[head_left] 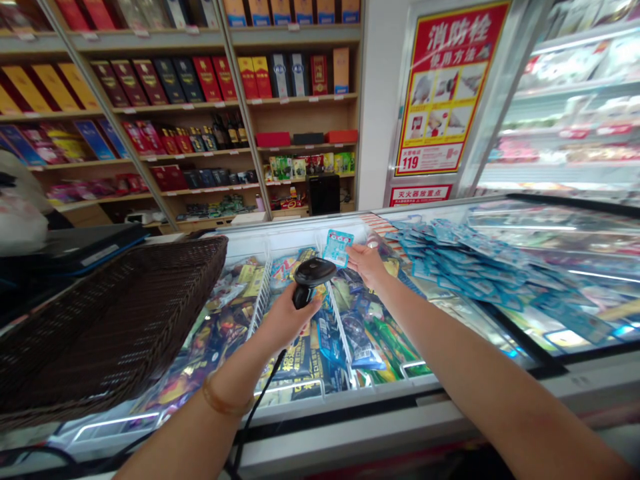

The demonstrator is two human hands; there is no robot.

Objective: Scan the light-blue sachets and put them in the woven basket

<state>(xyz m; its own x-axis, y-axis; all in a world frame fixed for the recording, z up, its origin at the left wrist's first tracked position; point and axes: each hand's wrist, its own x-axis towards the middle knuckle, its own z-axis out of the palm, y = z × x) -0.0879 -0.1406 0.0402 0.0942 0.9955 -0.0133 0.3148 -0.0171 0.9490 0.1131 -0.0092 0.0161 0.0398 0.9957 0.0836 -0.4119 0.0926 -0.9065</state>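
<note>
My left hand (pixel 286 316) is wrapped round the handle of a black barcode scanner (pixel 315 270), whose cable hangs down past my wrist. In my right hand (pixel 369 265) a small light-blue packet (pixel 338 248) is pinched at its right edge. The packet is held up just beyond the scanner's head, its printed face towards me. Below both hands is a chest freezer with white wire dividers (pixel 340 327) and many wrapped frozen goods (pixel 300 353). To the right of my right hand, a spread pile of similar blue packets (pixel 465 260) lies on the freezer's glass lid.
A dark wicker basket (pixel 200 293) rests over the freezer's left part. Behind stand shelves of boxed goods (pixel 160 80) and a black monitor-like box (pixel 324 195). A red and yellow poster (pixel 450 87) hangs on the wall, beside a lit display fridge (pixel 580 100).
</note>
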